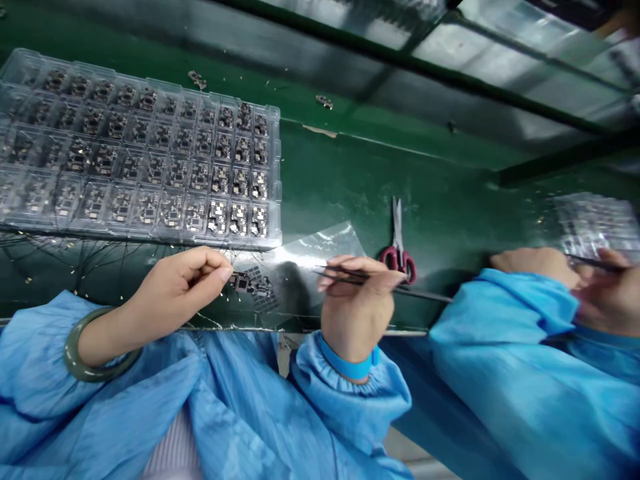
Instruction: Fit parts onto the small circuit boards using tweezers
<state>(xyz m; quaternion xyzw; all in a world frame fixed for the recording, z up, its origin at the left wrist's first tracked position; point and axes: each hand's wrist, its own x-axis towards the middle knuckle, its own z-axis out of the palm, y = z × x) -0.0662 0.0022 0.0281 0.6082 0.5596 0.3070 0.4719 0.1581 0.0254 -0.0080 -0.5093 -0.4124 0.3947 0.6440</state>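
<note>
My left hand (175, 293) is closed in a pinch at the near edge of the bench, a green bangle on its wrist. Its thumb and forefinger grip the end of a small circuit board (243, 283). Beneath and beside the board is a patch of dark square stickers (266, 304) on a clear plastic sheet (333, 241). My right hand (357, 310), with a blue band at the wrist, is wrapped round dark tweezers (425, 293). Their tips point left over the sheet, apart from the board.
A clear compartment tray (281, 180) of circuit boards stands at the left, thin wires (115, 250) along its front. Red-handled scissors (399, 257) lie beyond my right hand. Loose small parts (324, 101) lie at the back. To the right, a co-worker's hands (540, 267) work near another tray (597, 223).
</note>
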